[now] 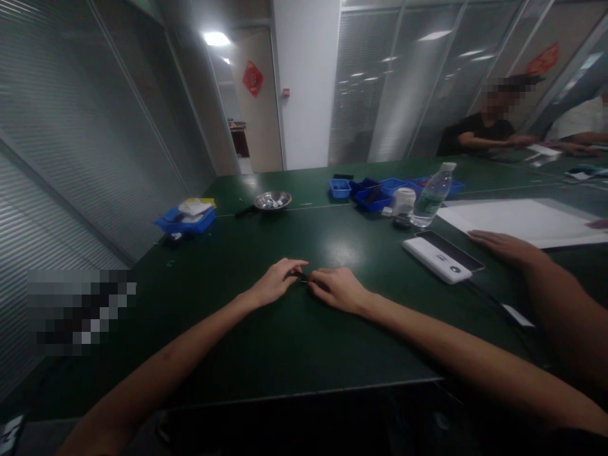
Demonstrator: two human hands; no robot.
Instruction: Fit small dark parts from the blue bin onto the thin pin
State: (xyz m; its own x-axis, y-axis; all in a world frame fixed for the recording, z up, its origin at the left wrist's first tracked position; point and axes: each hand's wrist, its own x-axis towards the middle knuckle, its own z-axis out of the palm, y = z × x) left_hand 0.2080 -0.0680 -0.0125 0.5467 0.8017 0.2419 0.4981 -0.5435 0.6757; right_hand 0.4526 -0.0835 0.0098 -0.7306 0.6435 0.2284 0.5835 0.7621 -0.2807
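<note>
Close together over the middle of the green table [228, 354], my two hands meet at a small dark, thin object [299, 275]. My left hand [276, 283] pinches its left part between thumb and fingers, with the index finger stretched over it. My right hand [338, 289] has its fingers curled and closed at the object's right end, where a thin bright line shows. Fingers cover much of the piece, and it is too small and dark to tell its kind.
Blue bins [373, 199] and a metal bowl [272, 201] with small pieces stand farther back. Another blue bin [202, 221] is at left. To the right are a water bottle [432, 195], a white power bank [437, 258] and a neighbour's hand [510, 248] by white paper [517, 218].
</note>
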